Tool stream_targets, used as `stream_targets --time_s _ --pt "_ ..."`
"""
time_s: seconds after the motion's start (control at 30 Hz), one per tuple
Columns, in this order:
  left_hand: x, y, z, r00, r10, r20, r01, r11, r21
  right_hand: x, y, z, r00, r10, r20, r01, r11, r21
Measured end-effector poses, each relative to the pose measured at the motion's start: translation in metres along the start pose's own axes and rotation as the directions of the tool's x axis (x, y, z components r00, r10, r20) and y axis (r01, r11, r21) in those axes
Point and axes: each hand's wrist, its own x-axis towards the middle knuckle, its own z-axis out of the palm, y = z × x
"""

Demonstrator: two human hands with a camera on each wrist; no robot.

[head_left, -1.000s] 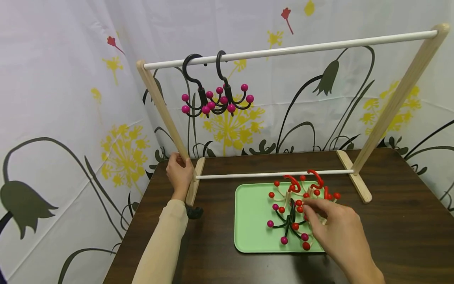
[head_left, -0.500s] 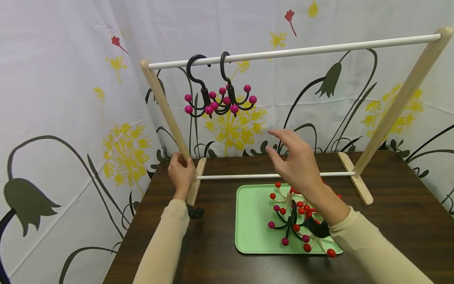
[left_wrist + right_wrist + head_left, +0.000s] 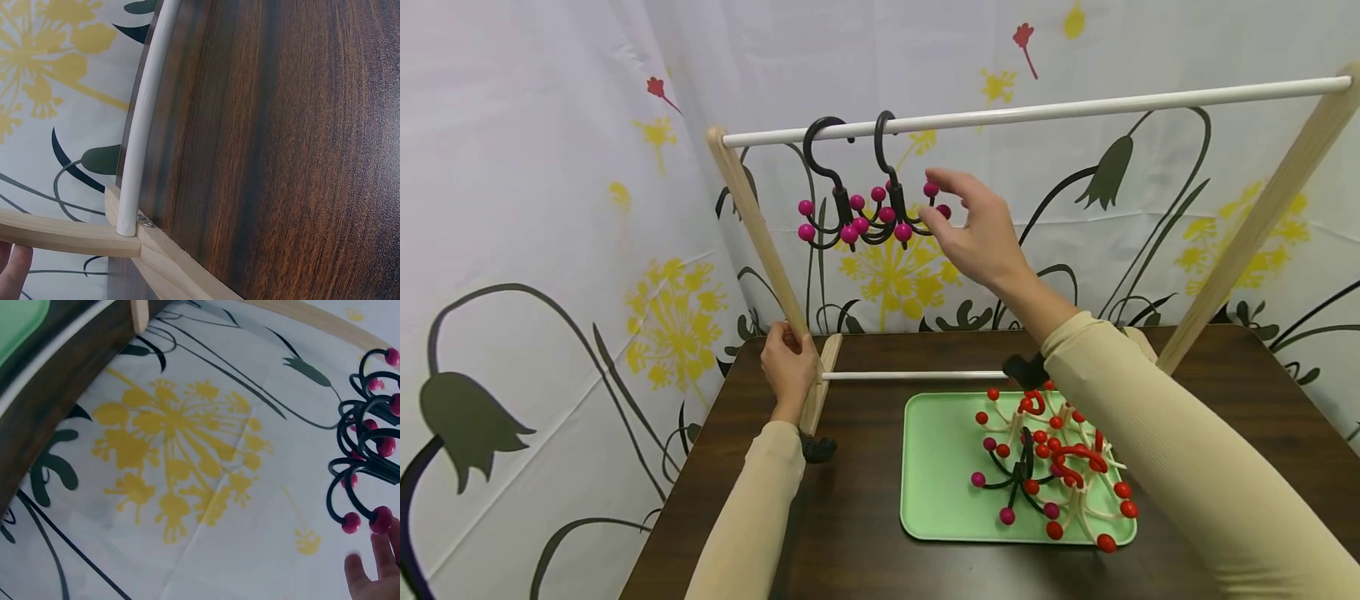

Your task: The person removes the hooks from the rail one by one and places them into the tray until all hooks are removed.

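My left hand (image 3: 788, 371) grips the left wooden post (image 3: 752, 221) of a rack near its foot; its fingers (image 3: 15, 272) show below the post in the left wrist view. From the rack's white top rod (image 3: 1037, 111) hang two black multi-arm hooks with pink ball tips, a left hook (image 3: 842, 204) and a right hook (image 3: 897, 200). My right hand (image 3: 973, 229) is raised beside the right hook, thumb and fingers spread apart, holding nothing. In the right wrist view its fingertips are close to the hooks' pink balls (image 3: 380, 520); whether they touch, I cannot tell.
A green tray (image 3: 936, 467) lies on the dark wooden table (image 3: 865, 500). It bears another black pink-tipped hook (image 3: 1018, 475) and several cream hooks with red balls (image 3: 1077, 500). The white lower rod (image 3: 917, 376) runs behind it. A flower-print curtain (image 3: 587, 192) hangs behind.
My right hand has risen from the tray, up and to the left, to beside the hanging right hook. The left hand stays on the post. The view has shifted slightly.
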Motion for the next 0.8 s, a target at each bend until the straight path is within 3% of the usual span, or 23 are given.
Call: stream_targets --time_s 0.1,0.23,0.37,0.57,0.8 --pt "-0.001 -0.001 0.001 1.0 -0.002 0.0 0.002 1.0 0.002 0.013 -0.009 0.005 0.991 0.116 0.074 -0.116 0.993 -0.004" --pt "0.0 -0.001 0.002 1.0 0.005 -0.008 -0.005 1.0 0.008 0.024 -0.02 0.013 0.956 0.239 0.168 -0.228 0.97 -0.083" --pt "0.001 -0.002 0.0 1.0 0.017 -0.007 -0.017 1.0 0.005 0.027 -0.028 0.019 0.923 0.333 0.193 -0.304 0.938 -0.165" --pt "0.001 -0.004 0.0 1.0 0.015 -0.003 -0.015 1.0 0.006 0.029 -0.031 0.021 0.906 0.385 0.175 -0.338 0.907 -0.251" --pt "0.001 -0.003 0.0 1.0 0.015 -0.004 -0.015 1.0 0.002 0.029 -0.029 0.017 0.901 0.402 0.165 -0.345 0.892 -0.291"
